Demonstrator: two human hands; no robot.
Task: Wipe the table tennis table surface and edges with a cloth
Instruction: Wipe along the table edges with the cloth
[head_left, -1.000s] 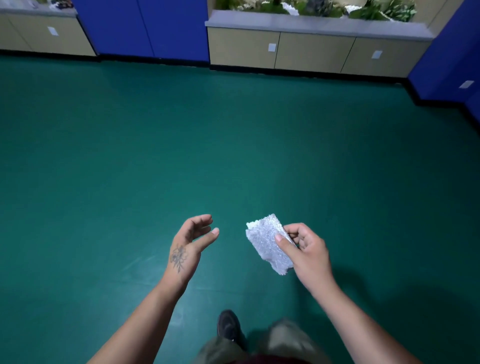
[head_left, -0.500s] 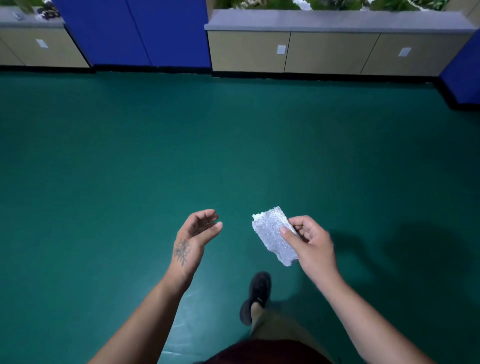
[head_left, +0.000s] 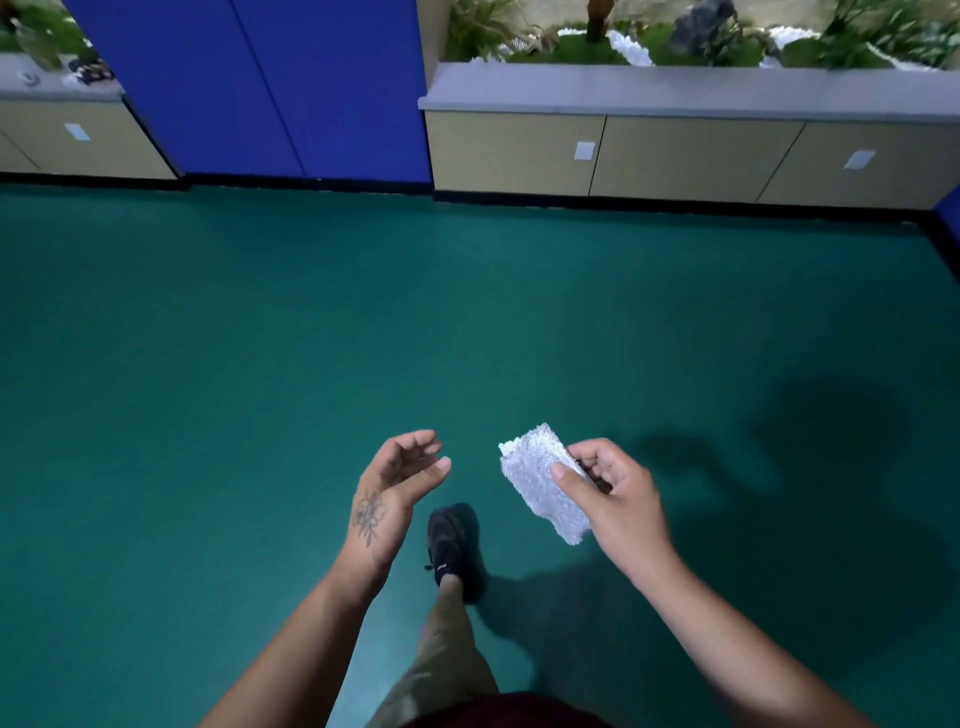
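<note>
Over green floor (head_left: 260, 364), mid-stride — right hand (head_left: 618, 499) pinching cloth (head_left: 540, 480) between thumb and fingers, left hand (head_left: 395, 486) loosely curled, empty. No table visible. Probably transit step; next: reach table, press cloth flat.

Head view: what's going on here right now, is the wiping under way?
Not yet. A person is walking across the green floor with one black shoe stepped forward. The right hand pinches a folded white cloth between thumb and fingers, held in the air. The left hand is loosely curled and holds nothing. No table tennis table is in view, only beige cabinets and a blue wall ahead.
</note>
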